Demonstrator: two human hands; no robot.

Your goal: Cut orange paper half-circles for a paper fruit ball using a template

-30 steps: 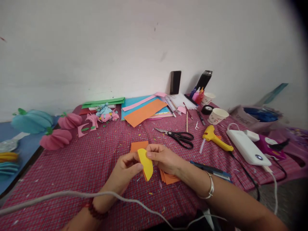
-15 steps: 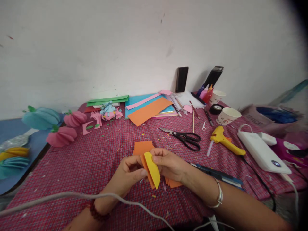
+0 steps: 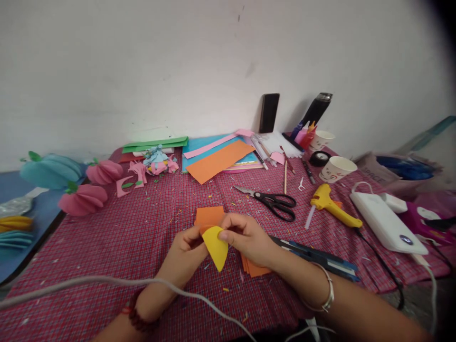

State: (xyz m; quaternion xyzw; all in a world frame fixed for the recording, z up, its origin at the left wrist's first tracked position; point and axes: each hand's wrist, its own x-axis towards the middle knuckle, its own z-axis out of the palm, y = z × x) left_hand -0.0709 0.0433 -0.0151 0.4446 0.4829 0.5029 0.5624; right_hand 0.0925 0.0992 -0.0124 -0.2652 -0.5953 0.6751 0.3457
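My left hand (image 3: 185, 256) and my right hand (image 3: 247, 240) meet over the near middle of the table. Between them is a yellow paper piece (image 3: 216, 248) with a curved edge, its tip pointing down. My right thumb and fingers pinch its upper right edge. The left fingers are closed on its left side, where a bit of orange paper (image 3: 205, 230) shows behind it; how the two are joined I cannot tell. Orange paper (image 3: 210, 214) lies just beyond the hands. More orange paper pieces (image 3: 257, 269) lie partly hidden under my right hand.
Black-handled scissors (image 3: 274, 202) lie ahead, right of centre. A yellow glue gun (image 3: 329, 206), a white power bank (image 3: 388, 221) and a long dark blue tool (image 3: 320, 259) are to the right. Paper pumpkins (image 3: 83, 198) stand left. A white cable (image 3: 117, 281) crosses in front of my left wrist.
The yellow piece has turned, so its face shows wider and less of the orange paper behind it is visible. Both hands stay close together. The view has shifted slightly.
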